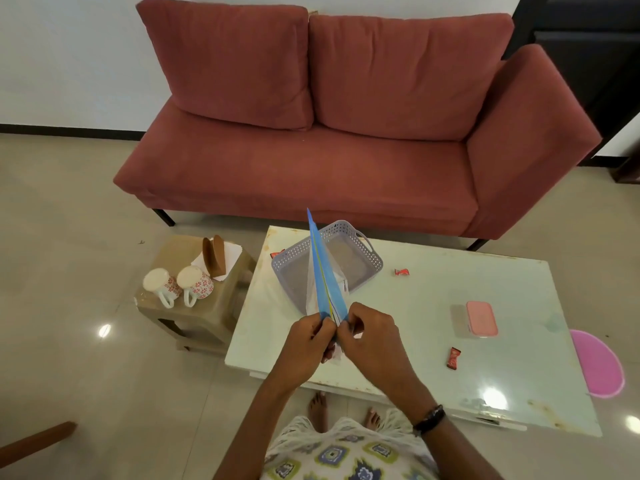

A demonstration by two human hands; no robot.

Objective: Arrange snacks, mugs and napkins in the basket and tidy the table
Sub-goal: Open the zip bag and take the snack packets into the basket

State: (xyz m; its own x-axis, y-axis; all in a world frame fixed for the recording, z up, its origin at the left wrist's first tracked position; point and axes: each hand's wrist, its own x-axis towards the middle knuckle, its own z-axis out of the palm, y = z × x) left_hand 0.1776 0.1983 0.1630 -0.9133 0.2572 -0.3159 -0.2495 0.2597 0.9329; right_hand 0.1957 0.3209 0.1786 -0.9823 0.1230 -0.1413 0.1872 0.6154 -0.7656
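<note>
Both hands pinch the near end of a blue packet (325, 271), left hand (310, 336) and right hand (372, 336) side by side, held edge-on above the basket (374, 263) on the desk (433, 296). It looks light, thin and crinkly, probably slippery; gripping the sealed edge suits it. Red sweets (401, 271) lie scattered right; mugs (180, 285) stand on a stool (211, 306) left. A red sofa (346, 133) stands beyond.

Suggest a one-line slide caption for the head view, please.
Both hands, left and right, pinch a blue packet above the empty lavender basket.
</note>
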